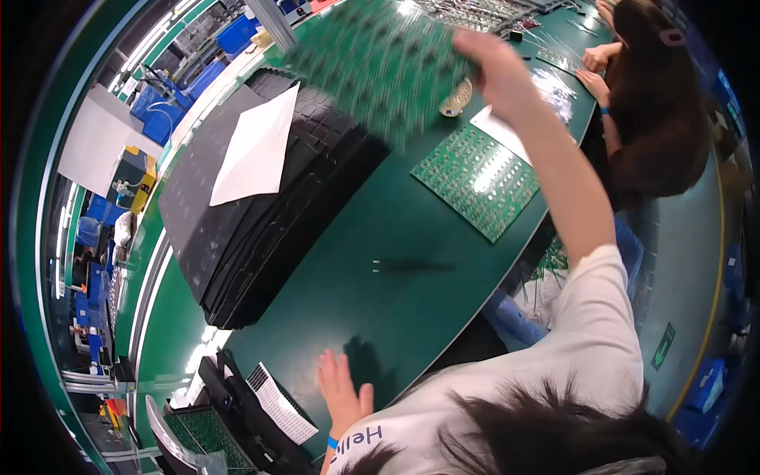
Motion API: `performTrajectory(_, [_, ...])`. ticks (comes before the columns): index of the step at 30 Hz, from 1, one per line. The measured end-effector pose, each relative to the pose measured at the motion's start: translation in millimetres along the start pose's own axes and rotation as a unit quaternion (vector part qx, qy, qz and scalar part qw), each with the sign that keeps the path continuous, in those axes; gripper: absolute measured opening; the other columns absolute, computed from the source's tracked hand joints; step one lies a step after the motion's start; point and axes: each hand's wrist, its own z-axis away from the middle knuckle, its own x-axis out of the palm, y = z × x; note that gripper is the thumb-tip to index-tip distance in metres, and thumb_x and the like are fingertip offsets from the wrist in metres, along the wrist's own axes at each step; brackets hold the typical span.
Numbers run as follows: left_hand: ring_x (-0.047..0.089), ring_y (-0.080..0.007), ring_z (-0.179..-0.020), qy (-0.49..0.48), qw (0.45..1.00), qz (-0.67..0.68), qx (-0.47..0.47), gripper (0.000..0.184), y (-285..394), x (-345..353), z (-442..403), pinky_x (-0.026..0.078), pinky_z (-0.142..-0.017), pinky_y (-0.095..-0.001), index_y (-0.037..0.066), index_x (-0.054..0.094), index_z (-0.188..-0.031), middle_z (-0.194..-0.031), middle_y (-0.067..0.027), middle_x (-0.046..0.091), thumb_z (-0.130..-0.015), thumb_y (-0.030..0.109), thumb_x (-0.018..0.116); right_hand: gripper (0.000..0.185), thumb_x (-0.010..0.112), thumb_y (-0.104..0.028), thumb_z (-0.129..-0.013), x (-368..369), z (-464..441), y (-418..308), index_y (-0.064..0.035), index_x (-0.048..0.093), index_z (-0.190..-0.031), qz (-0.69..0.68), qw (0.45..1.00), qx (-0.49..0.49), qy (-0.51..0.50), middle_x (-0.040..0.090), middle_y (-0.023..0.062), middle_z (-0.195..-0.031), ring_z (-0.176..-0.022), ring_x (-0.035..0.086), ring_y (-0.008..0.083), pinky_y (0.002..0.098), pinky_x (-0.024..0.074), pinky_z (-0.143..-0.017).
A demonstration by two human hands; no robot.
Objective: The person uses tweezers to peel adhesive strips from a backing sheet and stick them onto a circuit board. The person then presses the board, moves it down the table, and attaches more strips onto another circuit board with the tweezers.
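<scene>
A large green circuit board panel [380, 67], smeared by motion, is held up at the top of the view. My right hand [495, 71] grips its right edge; the fingertips are partly blurred. Below that raised arm, a second green circuit board panel [479, 182] lies flat on the green table [372, 317]. My left hand [342, 392], a blue band at its wrist, is over the near part of the table with fingers spread and nothing in them. Between the hands, tweezers [412, 266] appear to lie on the tabletop.
Stacked black trays [261, 237] carry a white sheet [257, 146]. A black holder [237, 419] with a printed label [281, 404] stands at the lower left. Across the table's right side, a co-worker [653, 103] in dark clothing handles parts. A gold-coloured object [456, 101] lies near the raised panel.
</scene>
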Motion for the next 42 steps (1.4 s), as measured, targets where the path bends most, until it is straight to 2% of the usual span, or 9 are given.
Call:
performTrajectory(7, [0.024,-0.0364,-0.145,-0.134,0.978,-0.154,-0.029,0.084,-1,24,-9,0.012,-0.113,-0.064,0.003,0.038,-0.144,-0.155,-0.0207,0.028,-0.08,0.05,0.065,0.042,0.067,-0.018,-0.091,-84,-217,76,-0.0088,0.057,-0.131,0.048,0.99,0.063,0.117,0.063,0.0031,-0.112,-0.09,0.061,0.0139,0.0302,0.0554,-0.076])
performTrajectory(17, [0.043,-0.0387,-0.135,-0.04,0.914,-0.391,0.099,0.043,-57,59,20,0.026,-0.109,-0.063,0.008,0.049,-0.131,-0.143,-0.0211,0.047,-0.095,0.03,0.048,0.053,0.067,-0.014,-0.091,-70,-230,161,-0.0064,0.048,-0.14,0.066,0.961,0.227,-0.146,0.05,0.0107,-0.135,-0.109,0.057,0.0213,0.0327,0.0538,-0.087])
performTrajectory(22, [0.043,-0.042,-0.134,-0.065,0.917,-0.374,0.12,0.046,-60,53,23,0.025,-0.108,-0.0654,0.006,0.046,-0.134,-0.142,-0.0248,0.047,-0.095,0.03,0.05,0.062,0.063,-0.039,-0.093,-56,-211,143,-0.007,0.045,-0.144,0.33,0.898,0.214,-0.195,0.042,0.0109,-0.148,-0.133,0.042,0.0235,0.0388,0.0416,-0.104])
performTrajectory(25, [0.043,-0.0413,-0.135,-0.097,0.932,-0.341,0.075,0.045,-54,50,22,0.025,-0.108,-0.0646,0.007,0.046,-0.135,-0.143,-0.0246,0.047,-0.095,0.028,0.05,0.073,0.06,-0.049,-0.092,-67,-221,138,-0.007,0.039,-0.147,0.257,0.918,0.244,-0.176,0.039,0.0126,-0.151,-0.138,0.036,0.0276,0.0438,0.0333,-0.11])
performTrajectory(28, [0.042,-0.0403,-0.136,0.011,0.847,-0.493,0.2,0.045,-75,59,14,0.025,-0.109,-0.0634,0.007,0.046,-0.135,-0.145,-0.0231,0.045,-0.095,0.028,0.05,0.068,0.055,-0.053,-0.093,-69,-206,100,-0.0071,0.045,-0.142,0.36,0.902,0.195,-0.139,0.047,0.0129,-0.144,-0.136,0.041,0.0256,0.0448,0.0324,-0.11])
performTrajectory(34, [0.035,-0.0397,-0.138,-0.075,0.973,-0.214,0.038,0.06,-15,31,-6,0.022,-0.11,-0.0625,0.004,0.047,-0.136,-0.148,-0.0219,0.038,-0.087,0.036,0.06,0.043,0.062,-0.041,-0.09,-49,-84,22,-0.0045,0.068,-0.111,0.394,0.907,-0.146,0.007,0.071,0.0095,-0.105,-0.096,0.066,0.0192,0.0351,0.0503,-0.085])
performTrajectory(36, [0.035,-0.0407,-0.137,-0.08,0.988,-0.131,0.016,0.061,8,16,-32,0.023,-0.11,-0.0624,0.002,0.048,-0.134,-0.147,-0.0223,0.038,-0.085,0.035,0.063,0.029,0.064,-0.035,-0.088,-14,5,32,-0.0122,0.07,-0.106,0.397,0.909,-0.074,-0.104,0.069,0.0088,-0.1,-0.095,0.066,0.0216,0.0368,0.0511,-0.084])
performTrajectory(39, [0.036,-0.0428,-0.134,-0.063,0.994,-0.089,0.017,0.059,24,1,-59,0.026,-0.109,-0.0592,0.001,0.049,-0.132,-0.144,-0.0232,0.039,-0.083,0.026,0.066,0.049,0.065,-0.055,-0.081,40,126,53,-0.0078,0.07,-0.093,0.549,0.766,0.0,-0.335,0.067,0.0134,-0.095,-0.098,0.064,0.0312,0.0427,0.053,-0.082])
performTrajectory(42, [0.038,-0.0433,-0.132,0.005,0.997,-0.063,0.048,0.056,31,-2,-75,0.03,-0.109,-0.0548,0.001,0.05,-0.131,-0.142,-0.0231,0.042,-0.082,0.021,0.068,0.055,0.069,-0.053,-0.078,69,198,103,-0.0029,0.062,-0.099,0.614,0.706,-0.144,-0.321,0.06,0.0113,-0.093,-0.087,0.062,0.0271,0.0387,0.0524,-0.069])
